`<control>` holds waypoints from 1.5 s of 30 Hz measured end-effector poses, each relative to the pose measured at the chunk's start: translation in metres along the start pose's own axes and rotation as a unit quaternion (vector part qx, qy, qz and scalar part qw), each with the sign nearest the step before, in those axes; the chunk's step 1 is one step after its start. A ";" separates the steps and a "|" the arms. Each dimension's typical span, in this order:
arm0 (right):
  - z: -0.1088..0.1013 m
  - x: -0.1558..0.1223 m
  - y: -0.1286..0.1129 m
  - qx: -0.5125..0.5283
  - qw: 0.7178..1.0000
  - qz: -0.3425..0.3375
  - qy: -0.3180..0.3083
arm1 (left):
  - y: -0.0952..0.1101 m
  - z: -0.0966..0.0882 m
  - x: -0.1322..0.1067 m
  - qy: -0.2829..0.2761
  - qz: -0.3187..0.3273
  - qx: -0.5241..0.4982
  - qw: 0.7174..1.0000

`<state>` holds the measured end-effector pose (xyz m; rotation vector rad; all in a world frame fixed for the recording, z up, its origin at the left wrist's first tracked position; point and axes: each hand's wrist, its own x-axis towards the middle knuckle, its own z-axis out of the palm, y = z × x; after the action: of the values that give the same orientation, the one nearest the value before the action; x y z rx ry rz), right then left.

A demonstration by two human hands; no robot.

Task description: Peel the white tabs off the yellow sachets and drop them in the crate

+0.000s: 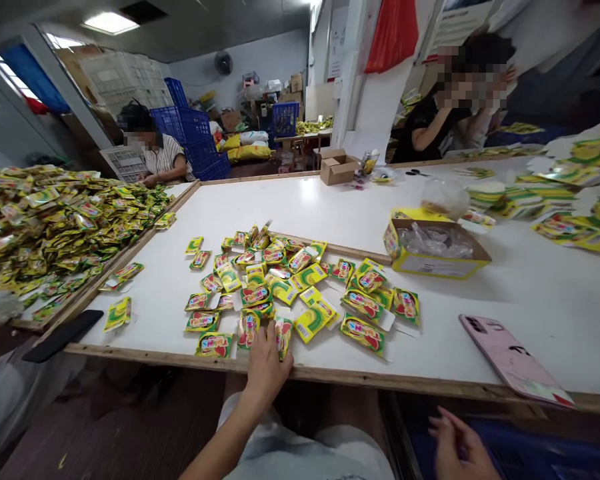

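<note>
My left hand (266,363) rests at the table's front edge, fingers closed around a yellow and green packet (283,335) at the near side of a loose spread of several such packets (300,287). My right hand (455,445) hangs below the table edge at the lower right, fingers apart and holding nothing, above a blue crate (545,453). A yellow cardboard box (433,250) with clear plastic bags inside stands to the right of the packets.
A pink phone (513,360) lies at the table's right front edge, a black phone (63,335) at the left front. A big heap of packets (55,223) fills the left table. Flat cartons (570,193) lie far right. Other people sit at the back.
</note>
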<state>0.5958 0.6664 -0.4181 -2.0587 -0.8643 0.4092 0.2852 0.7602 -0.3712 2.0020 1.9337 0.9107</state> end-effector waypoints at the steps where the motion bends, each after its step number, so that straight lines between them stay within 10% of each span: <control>1: 0.009 -0.015 -0.027 0.048 0.998 -0.029 -0.013 | -0.001 0.000 -0.003 0.016 0.003 -0.033 0.999; 5: 0.050 -0.062 -0.122 0.258 0.943 -0.118 -0.175 | 0.008 0.000 -0.023 0.058 0.047 -0.160 0.984; 9: 0.083 -0.067 -0.163 0.352 0.892 -0.151 -0.240 | 0.023 0.004 -0.034 0.029 0.106 -0.232 0.966; 22: 0.110 -0.012 -0.145 0.298 0.884 -0.223 -0.281 | 0.005 0.021 0.009 -0.110 0.039 -0.409 0.905; 28: 0.113 0.007 -0.142 0.232 0.868 -0.275 -0.343 | 0.001 0.027 0.010 -0.097 0.032 -0.432 0.896; 37: 0.146 0.008 -0.101 0.269 0.902 -0.264 -0.210 | 0.014 0.033 0.023 -0.083 -0.035 -0.530 0.844; 45: 0.135 0.008 -0.121 0.231 0.872 -0.348 -0.253 | 0.023 0.024 0.030 -0.058 0.012 -0.481 0.875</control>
<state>0.4741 0.7997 -0.3996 -1.0943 -1.5684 0.6769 0.3164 0.7930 -0.3688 1.4050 1.0152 1.3528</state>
